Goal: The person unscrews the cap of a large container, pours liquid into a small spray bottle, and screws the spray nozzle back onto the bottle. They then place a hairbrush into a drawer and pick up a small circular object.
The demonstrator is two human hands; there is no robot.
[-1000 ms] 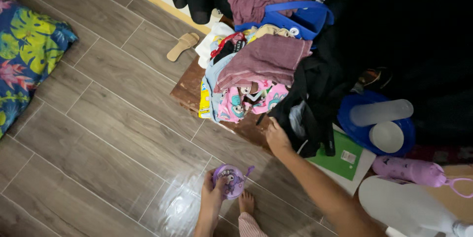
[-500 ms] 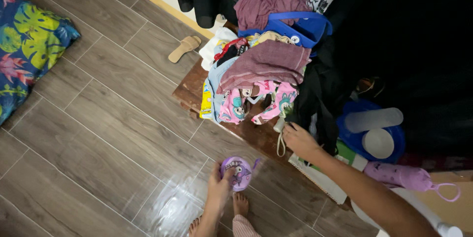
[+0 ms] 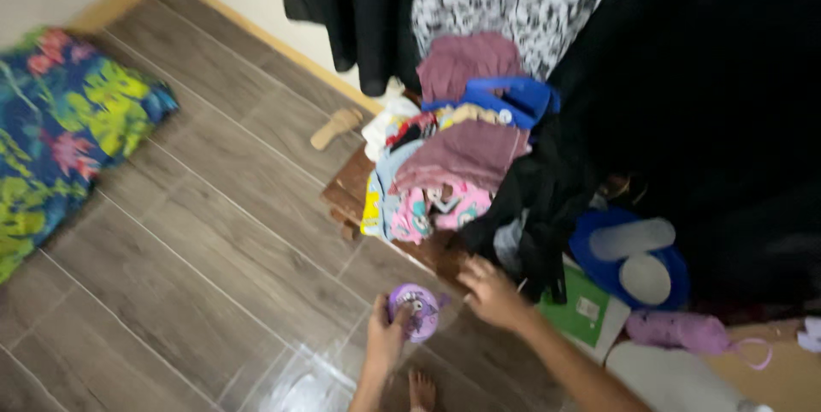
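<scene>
Head view. The frame is motion-blurred. Left hand (image 3: 385, 335): fingers curled around the edge of a small round purple case (image 3: 414, 311) with a cartoon print, held above the wood-look floor (image 3: 214, 232); the case sits just right of the fingertips and just left of the right hand. A bare foot (image 3: 421, 388) shows directly below the case. Right hand (image 3: 489, 290): fingers spread wide, holding nothing, palm down, hovering at the near edge of a low wooden bench (image 3: 349, 194). Beyond the right fingertips lies a black garment (image 3: 539, 207); up and left of them, a heap of pink and mauve clothes (image 3: 453, 172) on the bench. To the right of the right hand, a green booklet (image 3: 581, 308), a blue tray (image 3: 599, 262) and a purple bottle (image 3: 676, 331). Far left of the left hand, a leaf-print cushion (image 3: 60, 147).
</scene>
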